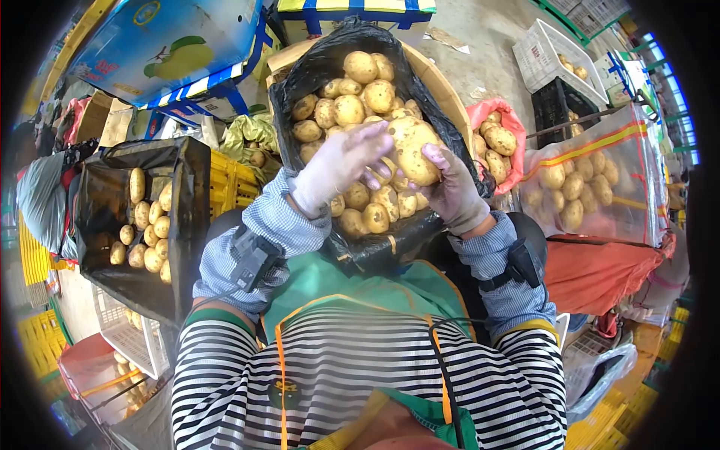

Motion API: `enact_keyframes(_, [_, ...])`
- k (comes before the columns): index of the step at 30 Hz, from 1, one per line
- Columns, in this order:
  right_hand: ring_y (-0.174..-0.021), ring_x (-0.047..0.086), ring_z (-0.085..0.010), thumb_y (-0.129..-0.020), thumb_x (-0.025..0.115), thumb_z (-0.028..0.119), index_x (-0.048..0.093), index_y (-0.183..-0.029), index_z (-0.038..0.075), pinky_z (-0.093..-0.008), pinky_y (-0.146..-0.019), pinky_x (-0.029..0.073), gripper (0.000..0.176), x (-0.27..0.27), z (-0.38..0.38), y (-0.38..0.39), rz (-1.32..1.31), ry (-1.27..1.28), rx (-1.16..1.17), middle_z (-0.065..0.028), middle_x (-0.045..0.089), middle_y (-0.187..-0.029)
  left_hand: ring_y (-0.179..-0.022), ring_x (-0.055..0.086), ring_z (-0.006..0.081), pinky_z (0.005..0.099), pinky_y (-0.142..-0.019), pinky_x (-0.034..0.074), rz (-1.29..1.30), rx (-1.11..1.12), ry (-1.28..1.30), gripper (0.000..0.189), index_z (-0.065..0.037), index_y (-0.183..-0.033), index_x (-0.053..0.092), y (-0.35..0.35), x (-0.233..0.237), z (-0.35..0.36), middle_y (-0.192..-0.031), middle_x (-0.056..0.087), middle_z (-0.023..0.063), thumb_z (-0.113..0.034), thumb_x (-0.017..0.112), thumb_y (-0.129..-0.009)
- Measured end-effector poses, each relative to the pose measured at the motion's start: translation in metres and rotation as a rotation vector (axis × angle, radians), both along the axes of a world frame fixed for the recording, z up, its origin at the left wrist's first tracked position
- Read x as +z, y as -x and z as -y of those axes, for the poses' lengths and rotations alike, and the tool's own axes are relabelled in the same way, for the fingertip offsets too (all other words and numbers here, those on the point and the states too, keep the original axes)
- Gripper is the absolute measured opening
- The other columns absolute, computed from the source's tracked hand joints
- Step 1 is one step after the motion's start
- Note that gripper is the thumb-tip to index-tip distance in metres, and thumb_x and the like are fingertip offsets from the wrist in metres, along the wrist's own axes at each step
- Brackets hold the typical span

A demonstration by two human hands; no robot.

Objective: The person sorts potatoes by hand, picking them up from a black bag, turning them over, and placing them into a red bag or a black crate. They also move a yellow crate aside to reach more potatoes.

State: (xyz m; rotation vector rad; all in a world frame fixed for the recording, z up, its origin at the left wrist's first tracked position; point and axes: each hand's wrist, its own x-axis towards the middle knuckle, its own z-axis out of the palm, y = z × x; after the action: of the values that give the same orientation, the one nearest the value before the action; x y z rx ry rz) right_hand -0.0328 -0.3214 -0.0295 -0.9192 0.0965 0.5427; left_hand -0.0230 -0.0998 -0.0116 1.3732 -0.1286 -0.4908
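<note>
While both gloved hands grip one large potato (pixel 412 150), left hand (pixel 337 166) and right hand (pixel 452 193) hover over the lined box (pixel 439 82).

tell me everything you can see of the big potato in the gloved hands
The big potato is a large, oblong, yellow-tan tuber with smooth skin flecked by small dark spots, and it looks whole. It is held over a box lined with black plastic and heaped with smaller potatoes. The left hand, in a pale glove, lays its fingers on one side; the right hand, in a greyish glove, cups the other.
</note>
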Motion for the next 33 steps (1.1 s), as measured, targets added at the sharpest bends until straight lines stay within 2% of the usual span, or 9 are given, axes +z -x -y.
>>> enact_keyframes(8, [-0.099,0.066,-0.0133,-0.095,0.065,0.028,0.051,-0.132,0.003,-0.0255,-0.075,0.054,0.047,-0.029,-0.013,0.000,0.004,-0.027,-0.014,-0.0063,0.066,-0.115,-0.071,0.060,0.0098,0.0252,-0.061,0.053,0.008,0.000,-0.163,0.055,0.005,-0.149,0.031,0.006,-0.007,0.012,-0.093,0.058,0.0056,-0.011,0.048,-0.099])
enact_keyframes(12, [-0.101,0.066,-0.0162,-0.094,0.067,0.015,0.049,-0.134,0.004,-0.0307,-0.084,0.054,0.046,-0.042,-0.014,-0.002,0.226,0.275,0.047,-0.0057,0.066,-0.116,-0.064,0.056,0.0102,0.0266,-0.053,0.050,0.051,0.084,-0.164,0.048,0.008,-0.140,0.040,0.003,-0.021,0.017,-0.093,0.063,0.0074,-0.003,0.044,-0.094])
enact_keyframes(15, [-0.100,0.065,-0.0150,-0.090,0.070,0.011,0.048,-0.135,0.002,-0.0290,-0.087,0.054,0.051,0.002,-0.020,0.003,-0.181,-0.242,0.007,-0.0068,0.065,-0.116,-0.078,0.062,0.0127,0.0262,-0.069,0.054,0.056,0.098,-0.238,0.049,0.007,-0.139,0.043,0.000,-0.008,0.015,-0.107,0.066,0.0100,0.000,0.044,-0.090])
enact_keyframes(18, [-0.101,0.063,-0.0131,-0.087,0.072,0.008,0.048,-0.134,0.001,-0.0274,-0.087,0.054,0.054,0.018,-0.026,0.004,0.023,0.187,-0.126,-0.0078,0.065,-0.115,-0.109,0.060,0.0171,0.0297,-0.095,0.049,0.316,0.080,-0.073,0.053,0.005,-0.140,0.044,-0.025,-0.020,0.000,-0.125,0.062,0.0132,0.001,0.046,-0.088])
enact_keyframes(19, [-0.101,0.063,-0.0125,-0.086,0.073,0.006,0.048,-0.134,0.000,-0.0269,-0.087,0.053,0.054,0.015,-0.025,0.004,0.222,0.319,-0.165,-0.0080,0.064,-0.116,-0.133,0.045,0.0237,0.0349,-0.113,0.034,0.218,0.052,0.082,0.058,0.004,-0.141,0.044,-0.025,-0.016,-0.006,-0.137,0.055,0.0166,-0.005,0.054,-0.086])
enact_keyframes(24, [-0.110,0.061,-0.0197,-0.071,0.083,0.007,0.049,-0.131,-0.002,-0.0334,-0.094,0.051,0.069,0.002,-0.029,0.010,0.927,0.885,-0.313,-0.0140,0.059,-0.124,-0.117,0.053,0.0182,0.0319,-0.105,0.041,0.414,0.088,-0.208,0.068,0.002,-0.140,0.042,-0.004,-0.019,0.025,-0.133,0.052,0.0126,-0.027,0.074,-0.088])
enact_keyframes(30, [-0.107,0.060,-0.0367,-0.066,0.087,0.017,0.050,-0.131,-0.001,-0.0418,-0.091,0.051,0.077,0.005,-0.027,0.008,1.301,1.067,-0.386,-0.0187,0.058,-0.120,-0.104,0.058,0.0140,0.0299,-0.091,0.050,0.290,0.198,0.046,0.036,0.001,-0.120,0.056,-0.004,-0.007,0.035,-0.117,0.061,0.0073,-0.018,0.068,-0.092])
enact_keyframes(32, [-0.106,0.061,-0.0357,-0.067,0.087,0.017,0.049,-0.132,-0.001,-0.0427,-0.090,0.052,0.077,0.006,-0.029,0.008,1.409,1.074,-0.368,-0.0181,0.058,-0.120,-0.100,0.059,0.0149,0.0281,-0.090,0.048,0.126,0.250,0.269,0.035,0.001,-0.111,0.062,-0.010,-0.014,0.029,-0.100,0.065,0.0071,-0.032,0.062,-0.098])
enact_keyframes(33, [-0.105,0.061,-0.0357,-0.067,0.087,0.017,0.049,-0.131,0.000,-0.0430,-0.090,0.052,0.076,0.006,-0.028,0.007,1.438,1.072,-0.361,-0.0176,0.058,-0.121,-0.092,0.061,0.0150,0.0288,-0.085,0.050,0.706,0.310,0.023,0.033,0.000,-0.110,0.064,-0.018,-0.031,0.024,-0.093,0.066,0.0057,-0.030,0.053,-0.103])
